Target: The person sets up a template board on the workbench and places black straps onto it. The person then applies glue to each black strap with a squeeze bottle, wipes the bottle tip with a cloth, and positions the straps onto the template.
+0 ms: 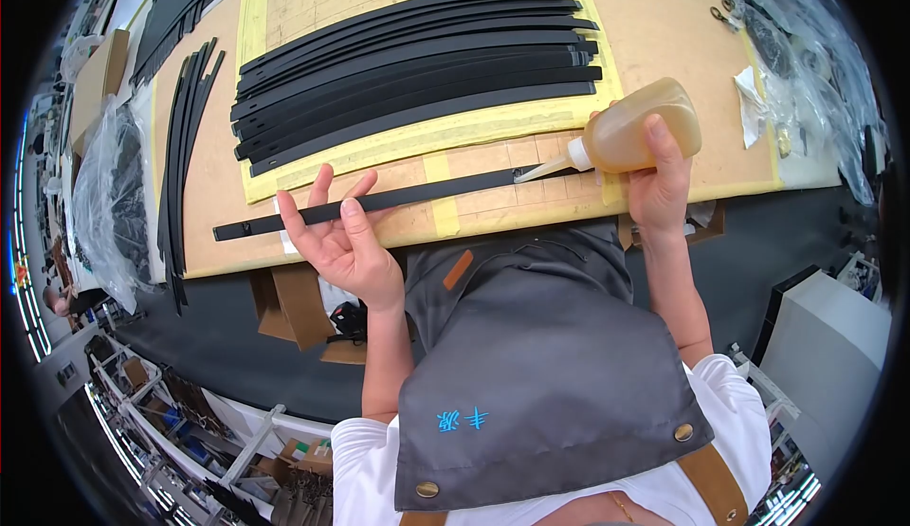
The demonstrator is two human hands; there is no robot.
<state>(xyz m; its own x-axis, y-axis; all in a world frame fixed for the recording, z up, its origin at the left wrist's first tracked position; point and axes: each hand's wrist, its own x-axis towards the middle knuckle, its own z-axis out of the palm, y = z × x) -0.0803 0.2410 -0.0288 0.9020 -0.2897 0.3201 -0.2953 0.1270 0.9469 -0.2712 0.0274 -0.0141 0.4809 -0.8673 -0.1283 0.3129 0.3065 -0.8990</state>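
My right hand (661,183) grips a translucent squeeze bottle (645,128) of amber liquid, tilted so that its narrow nozzle points left and down. The nozzle tip meets, or hovers just over, the right part of a long black strap (427,188). Near the strap's left end, my left hand (346,246) holds it between the thumb and the fingers, palm up, with other fingers spread. Just beyond lies a row of several similar black straps (408,81), side by side on a yellow-edged board (256,24).
Loose narrow black strips (185,137) hang over the table's (654,43) left front edge. Clear plastic wrap lies at the left (114,194) and right (815,62). Open cardboard boxes (294,303) sit below the table. More black pieces (180,14) lie at the far left.
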